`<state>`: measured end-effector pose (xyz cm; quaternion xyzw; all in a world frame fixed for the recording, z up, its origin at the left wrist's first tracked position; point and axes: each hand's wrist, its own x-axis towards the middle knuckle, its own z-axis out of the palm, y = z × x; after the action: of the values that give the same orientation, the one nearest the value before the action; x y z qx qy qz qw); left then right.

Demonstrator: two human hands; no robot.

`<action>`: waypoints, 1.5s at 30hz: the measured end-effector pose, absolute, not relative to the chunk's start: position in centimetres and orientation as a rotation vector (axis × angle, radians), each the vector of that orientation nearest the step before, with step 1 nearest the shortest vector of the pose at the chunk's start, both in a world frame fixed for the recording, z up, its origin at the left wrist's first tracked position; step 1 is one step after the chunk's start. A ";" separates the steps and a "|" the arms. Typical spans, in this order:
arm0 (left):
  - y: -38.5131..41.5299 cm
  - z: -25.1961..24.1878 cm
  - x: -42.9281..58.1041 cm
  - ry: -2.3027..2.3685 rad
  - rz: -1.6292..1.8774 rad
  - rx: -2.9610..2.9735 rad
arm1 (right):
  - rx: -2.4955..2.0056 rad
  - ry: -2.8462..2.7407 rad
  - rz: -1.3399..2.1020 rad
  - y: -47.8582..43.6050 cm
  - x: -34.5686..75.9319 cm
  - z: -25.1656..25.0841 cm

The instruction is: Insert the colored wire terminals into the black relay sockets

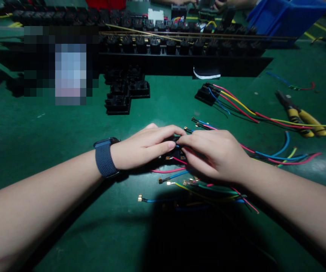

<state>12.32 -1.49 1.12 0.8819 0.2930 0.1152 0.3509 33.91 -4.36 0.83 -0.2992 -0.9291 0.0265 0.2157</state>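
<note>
Both hands meet over a black plastic socket module (167,155) near the middle of the green table. My left hand (150,145), below a dark blue watch band, grips it from the left with thumb and fingers. My right hand (215,153) pinches a blue wire (177,146) at the module's top; the wire's end is hidden by the fingers. A pink-red wire (179,160) runs out of the module under my right hand. Around the hands lie loose wires with brass terminals, among them a blue wire with a brass terminal (151,200).
Several black modules (119,104) lie beyond my left hand. Farther right are a wired black module (207,94) and yellow-handled pliers (300,115). Long black racks (163,64) holding modules span the back, with a blue bin (284,22) at the right. Another person's hands show at the top edge.
</note>
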 end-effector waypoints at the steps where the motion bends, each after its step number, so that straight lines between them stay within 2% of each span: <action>1: -1.5 1.1 12.3 0.766 0.308 2.281 | -0.834 -2.571 0.062 -4.4 33.9 0.9; 16: -1.4 0.9 12.4 0.747 0.394 2.170 | -0.991 -2.542 0.187 -4.5 33.7 0.9; 45: -1.5 0.6 12.7 0.801 0.351 2.375 | -1.004 -2.578 0.260 -4.3 33.9 0.7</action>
<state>12.71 -1.48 0.64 0.8951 0.3018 0.1323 0.3004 33.89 -4.25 0.69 -0.3554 -0.9125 0.0919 0.1805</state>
